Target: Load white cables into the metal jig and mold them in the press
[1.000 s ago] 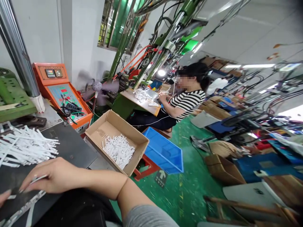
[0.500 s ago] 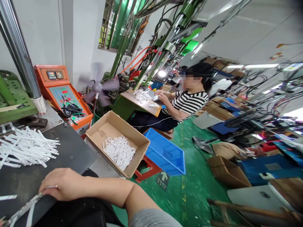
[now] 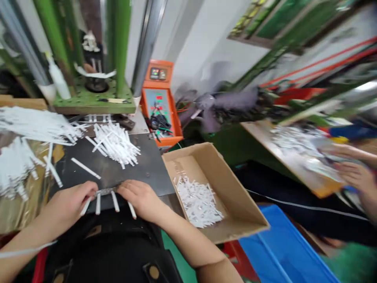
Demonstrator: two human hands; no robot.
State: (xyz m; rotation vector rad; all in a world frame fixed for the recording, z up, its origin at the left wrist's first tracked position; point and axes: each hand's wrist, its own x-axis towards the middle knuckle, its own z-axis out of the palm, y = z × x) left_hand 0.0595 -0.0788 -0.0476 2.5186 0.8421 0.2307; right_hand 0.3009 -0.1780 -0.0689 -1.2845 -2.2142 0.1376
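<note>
At the table's near edge, my left hand (image 3: 72, 200) is closed on the left end of a narrow grey metal strip (image 3: 105, 192). The fingers of my right hand (image 3: 141, 198) are bent over its right end. Several thin white strips (image 3: 115, 201) stick out from the metal strip toward my lap; motion blur hides how they are attached. One loose white strip (image 3: 86, 168) lies just beyond my hands. Farther back on the dark tabletop (image 3: 147, 157) is a heap of white strips (image 3: 118, 143).
More white strips (image 3: 38, 124) are piled at the left. A green press (image 3: 94, 98) rises behind the table, beside an orange control box (image 3: 159, 102). At the right are a cardboard box (image 3: 241, 204) holding white pieces, a blue crate (image 3: 282, 239) and a co-worker's hands (image 3: 353, 169).
My view has swung left and down from the room to the tabletop. Both hands now show with the metal strip between them; earlier only the right was plainly visible, gripping it.
</note>
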